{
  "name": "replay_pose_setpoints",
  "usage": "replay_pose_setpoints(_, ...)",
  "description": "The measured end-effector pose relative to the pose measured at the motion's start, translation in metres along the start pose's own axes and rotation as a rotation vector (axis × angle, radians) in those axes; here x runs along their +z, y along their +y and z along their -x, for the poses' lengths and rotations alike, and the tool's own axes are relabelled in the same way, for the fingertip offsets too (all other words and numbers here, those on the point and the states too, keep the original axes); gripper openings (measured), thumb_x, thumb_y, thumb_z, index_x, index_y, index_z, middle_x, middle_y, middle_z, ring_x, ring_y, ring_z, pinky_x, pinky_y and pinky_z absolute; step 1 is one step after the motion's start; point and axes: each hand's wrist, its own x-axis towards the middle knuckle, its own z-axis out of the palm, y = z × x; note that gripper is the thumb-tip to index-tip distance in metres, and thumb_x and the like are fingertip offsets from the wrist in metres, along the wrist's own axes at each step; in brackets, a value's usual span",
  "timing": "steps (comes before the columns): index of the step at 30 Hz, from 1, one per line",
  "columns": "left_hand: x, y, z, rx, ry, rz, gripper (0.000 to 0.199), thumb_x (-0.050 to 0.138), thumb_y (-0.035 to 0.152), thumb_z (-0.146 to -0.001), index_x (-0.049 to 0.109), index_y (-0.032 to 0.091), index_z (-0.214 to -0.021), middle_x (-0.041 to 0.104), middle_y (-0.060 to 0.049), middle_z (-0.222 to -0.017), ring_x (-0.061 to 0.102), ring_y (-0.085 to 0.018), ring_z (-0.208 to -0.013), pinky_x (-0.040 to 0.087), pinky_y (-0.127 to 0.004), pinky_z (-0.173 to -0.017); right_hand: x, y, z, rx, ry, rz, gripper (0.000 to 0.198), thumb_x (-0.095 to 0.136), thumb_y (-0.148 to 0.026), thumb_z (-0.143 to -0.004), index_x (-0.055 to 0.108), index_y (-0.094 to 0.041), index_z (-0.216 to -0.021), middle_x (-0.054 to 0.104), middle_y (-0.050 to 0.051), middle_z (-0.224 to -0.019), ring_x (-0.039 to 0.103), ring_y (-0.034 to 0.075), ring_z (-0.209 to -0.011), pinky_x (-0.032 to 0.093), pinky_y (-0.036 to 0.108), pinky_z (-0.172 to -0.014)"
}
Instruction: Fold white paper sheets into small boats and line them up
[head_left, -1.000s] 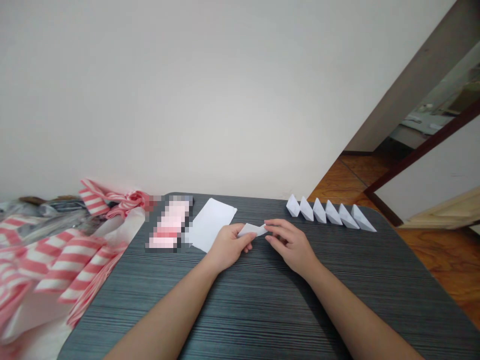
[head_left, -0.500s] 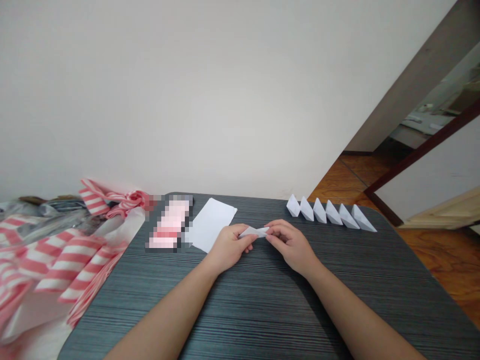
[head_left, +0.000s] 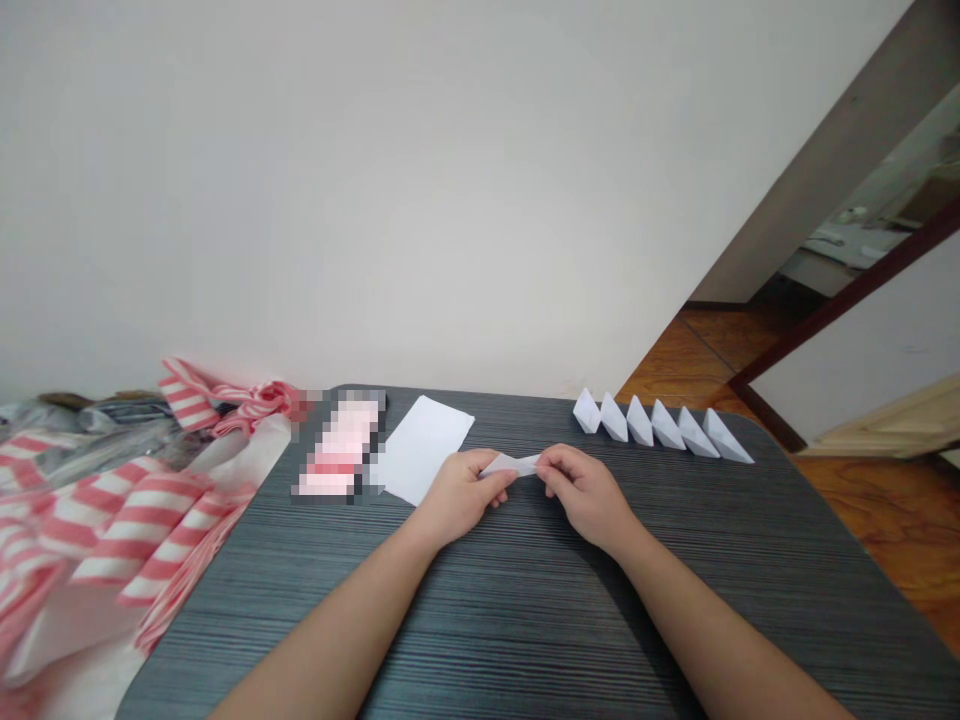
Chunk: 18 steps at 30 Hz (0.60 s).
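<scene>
A small piece of folded white paper is held between both hands, just above the dark table. My left hand is closed on its left part, thumb on top and fingers curled beneath. With thumb and fingertips my right hand pinches the right end. Flat white paper sheets lie behind and to the left of my left hand. Beyond my right hand, several folded paper boats stand in a slanting row near the table's back edge.
A blurred-out, pinkish rectangular item lies left of the sheets. Red-and-white striped cloth is heaped beside the table on the left. A pale wall rises behind, and wooden floor shows at the right.
Both hands have shifted very slightly to the right with the folded paper. The right fingertips now close more tightly over its end. Everything else stays in place.
</scene>
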Motion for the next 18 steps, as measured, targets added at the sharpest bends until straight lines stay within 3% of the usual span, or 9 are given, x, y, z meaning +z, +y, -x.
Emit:
replay_pose_setpoints(4, 0.0, 0.001, 0.001, 0.014, 0.004, 0.003, 0.024, 0.051, 0.035, -0.082, 0.063, 0.014, -0.079, 0.057, 0.0, -0.064, 0.053, -0.011, -0.057, 0.042, -0.021, -0.053, -0.002, -0.003, -0.001, -0.028, 0.013, 0.034, 0.018, 0.048, -0.015, -0.086, 0.053, -0.018, -0.069, 0.053, 0.0, -0.069, 0.051, 0.014, -0.067, 0.038, 0.026, -0.065)
replay_pose_setpoints(8, 0.0, 0.001, 0.0, -0.02, 0.016, 0.122, 0.033, 0.058, 0.033, -0.078, 0.057, 0.016, -0.107, 0.061, -0.002, -0.076, 0.055, -0.011, -0.06, 0.045, -0.022, -0.055, -0.004, -0.005, -0.002, -0.048, 0.005, 0.043, 0.017, 0.049, -0.015, -0.085, 0.053, -0.018, -0.069, 0.054, 0.0, -0.072, 0.051, 0.014, -0.069, 0.038, 0.026, -0.065)
replay_pose_setpoints(10, 0.0, 0.001, -0.001, -0.036, 0.01, 0.151, 0.039, 0.06, 0.033, -0.076, 0.055, 0.016, -0.111, 0.062, -0.002, -0.076, 0.056, -0.011, -0.06, 0.046, -0.023, -0.056, -0.005, -0.005, -0.001, -0.056, -0.012, 0.043, 0.016, 0.049, -0.015, -0.085, 0.054, -0.018, -0.071, 0.054, 0.0, -0.072, 0.051, 0.014, -0.069, 0.038, 0.026, -0.065)
replay_pose_setpoints(15, -0.001, 0.001, -0.002, -0.081, -0.016, 0.092, 0.029, 0.058, 0.033, -0.078, 0.061, 0.014, -0.099, 0.06, -0.001, -0.062, 0.057, -0.013, -0.057, 0.046, -0.024, -0.055, 0.001, 0.001, 0.001, -0.038, -0.032, -0.003, 0.011, 0.05, -0.018, -0.085, 0.058, -0.019, -0.078, 0.056, 0.001, -0.076, 0.053, 0.015, -0.072, 0.041, 0.026, -0.067)
replay_pose_setpoints(18, -0.001, 0.001, -0.002, -0.066, -0.018, 0.081, 0.023, 0.055, 0.031, -0.079, 0.062, 0.014, -0.092, 0.061, -0.001, -0.062, 0.056, -0.012, -0.056, 0.045, -0.023, -0.055, 0.007, 0.009, 0.002, 0.035, 0.006, -0.111, 0.019, 0.051, -0.021, -0.084, 0.055, -0.021, -0.103, 0.056, 0.001, -0.078, 0.054, 0.014, -0.068, 0.043, 0.025, -0.063)
